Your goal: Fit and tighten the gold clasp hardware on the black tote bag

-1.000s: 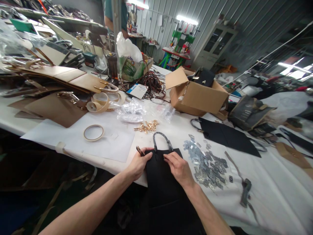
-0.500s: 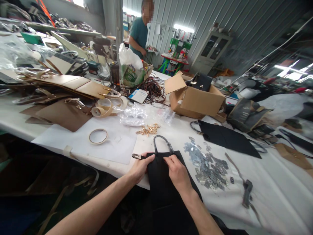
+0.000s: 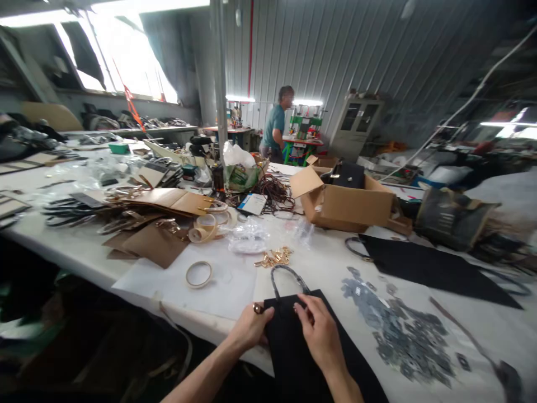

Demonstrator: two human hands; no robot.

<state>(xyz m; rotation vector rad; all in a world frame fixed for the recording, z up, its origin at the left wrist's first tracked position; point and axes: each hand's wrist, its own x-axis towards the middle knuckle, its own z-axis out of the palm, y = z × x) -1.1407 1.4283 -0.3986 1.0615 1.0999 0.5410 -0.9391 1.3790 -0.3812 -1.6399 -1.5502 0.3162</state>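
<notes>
Holding the bag (image 3: pixel 293 347) at the bottom centre of the frame, I am pinching its upper left corner in my left hand (image 3: pixel 251 330), thumb in front and fingers going behind. My right hand (image 3: pixel 319 331) is bending over the front, thumb and fingertips drawing close to each other near the top edge. The bag's long axis is running from the handle (image 3: pixel 289 269) down and slightly right toward the lower edge of the frame, so its top is lying between my hands; the right is reaching farther in over the front, the left is gripping the side.

A tab (image 3: pixel 257 308) is poking out by my left hand, too small to make out. I cannot tell whether my right fingertips are pinching something or only touching the front. The bag's lower end is running out of the frame.

Beyond the handle, gold pieces (image 3: pixel 274 257) are lying heaped; plates (image 3: pixel 411 338) are spreading at lower right, blurring together. Tape (image 3: pixel 199 286) is resting left of centre. A second bag (image 3: pixel 432 271) is lying at right, below a box (image 3: pixel 354 206). Farthest, a person (image 3: pixel 274 129) is standing at upper centre, beside a press (image 3: pixel 304 127).
</notes>
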